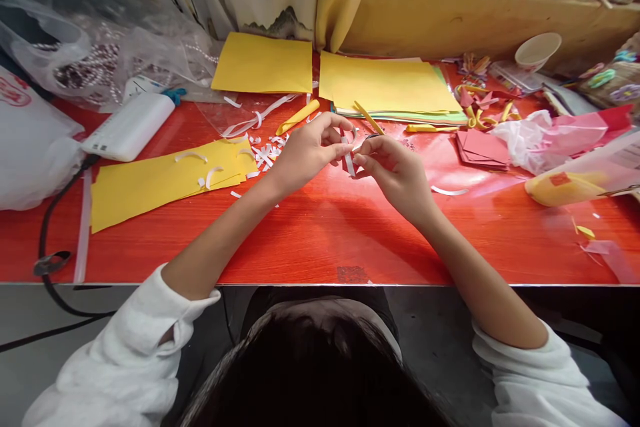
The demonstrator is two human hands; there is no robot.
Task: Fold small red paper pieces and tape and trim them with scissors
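Over the middle of the red table, my left hand (313, 147) and my right hand (393, 167) meet with fingertips pinched. A short white strip (349, 164) runs between them, held by the left fingers and touching the right fingertips. A small dark red piece shows behind the strip, partly hidden by the fingers. Just beyond my right hand juts a narrow yellow piece (369, 118), with a dark curved edge by the fingers; whether the hand holds it I cannot tell. White paper scraps (267, 153) lie left of my left hand, near a yellow paper roll (297, 117).
Yellow sheets (265, 63) and a larger paper stack (385, 83) lie at the back. Yellow strips (150, 183) lie left, near a white power bank (131, 125) with a black cable. Right are red paper squares (483, 149), a plastic bag (533, 140) and a paper cup (538, 52).
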